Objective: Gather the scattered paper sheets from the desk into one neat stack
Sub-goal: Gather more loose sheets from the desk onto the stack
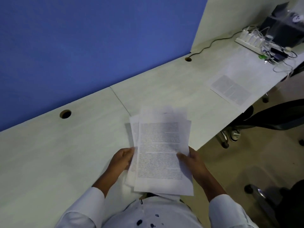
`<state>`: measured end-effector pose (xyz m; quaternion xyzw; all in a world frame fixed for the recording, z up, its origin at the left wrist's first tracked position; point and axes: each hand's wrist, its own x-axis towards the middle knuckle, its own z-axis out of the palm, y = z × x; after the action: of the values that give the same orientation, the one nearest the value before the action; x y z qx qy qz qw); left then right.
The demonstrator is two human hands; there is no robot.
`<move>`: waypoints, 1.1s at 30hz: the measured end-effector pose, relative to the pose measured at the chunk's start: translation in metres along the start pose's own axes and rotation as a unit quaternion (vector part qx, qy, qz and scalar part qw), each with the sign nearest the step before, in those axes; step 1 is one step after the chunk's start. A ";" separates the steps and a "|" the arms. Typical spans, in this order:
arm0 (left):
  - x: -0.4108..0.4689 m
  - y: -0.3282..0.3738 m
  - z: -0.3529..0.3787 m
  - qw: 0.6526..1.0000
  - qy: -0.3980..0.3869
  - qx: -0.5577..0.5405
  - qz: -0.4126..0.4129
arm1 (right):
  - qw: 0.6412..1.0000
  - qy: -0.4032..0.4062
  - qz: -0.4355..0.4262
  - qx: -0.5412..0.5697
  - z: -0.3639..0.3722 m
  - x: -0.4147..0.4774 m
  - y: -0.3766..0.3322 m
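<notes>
I hold a loose bundle of printed paper sheets [160,150] above the near edge of the pale desk [57,153]. The sheets are fanned and their edges do not line up. My left hand [122,159] grips the bundle's left edge, and my right hand [191,160] grips its right edge with the thumb on the top page. One more printed sheet [230,89] lies flat on the desk far to the right, apart from both hands.
A blue partition [82,46] runs along the desk's back. Two cable holes [65,114] [188,59] are in the desktop. A power strip [248,41] with tangled cables and a black box [284,28] sit at the far right. Black office chairs [271,119] stand on the floor to the right.
</notes>
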<state>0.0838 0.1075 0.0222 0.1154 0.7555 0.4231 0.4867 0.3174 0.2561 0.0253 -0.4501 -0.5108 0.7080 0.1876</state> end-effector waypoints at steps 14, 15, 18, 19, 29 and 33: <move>-0.096 -0.014 -0.090 0.953 -0.211 -0.212 0.042 | 0.978 -0.204 0.032 -0.017 0.099 -0.038 -0.027; -0.100 -0.020 -0.095 0.949 -0.186 -0.252 0.032 | 0.977 -0.210 0.030 -0.025 0.105 -0.040 -0.025; -0.108 -0.039 -0.107 0.957 -0.107 -0.262 0.055 | 0.969 -0.242 0.051 -0.007 0.125 -0.045 -0.021; -0.113 -0.045 -0.111 0.959 -0.101 -0.258 0.066 | 0.965 -0.256 0.059 0.001 0.131 -0.047 -0.022; -0.141 -0.061 -0.133 0.941 -0.070 -0.302 0.133 | 0.951 -0.293 0.003 -0.099 0.177 -0.031 -0.056; -0.141 -0.045 -0.118 0.943 0.066 -0.302 0.122 | 0.937 -0.310 0.001 -0.164 0.190 -0.021 -0.064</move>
<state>0.0666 -0.0652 0.0978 0.0260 0.6026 0.6943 0.3926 0.1582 0.1621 0.1060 -0.2336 -0.6520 0.7191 -0.0567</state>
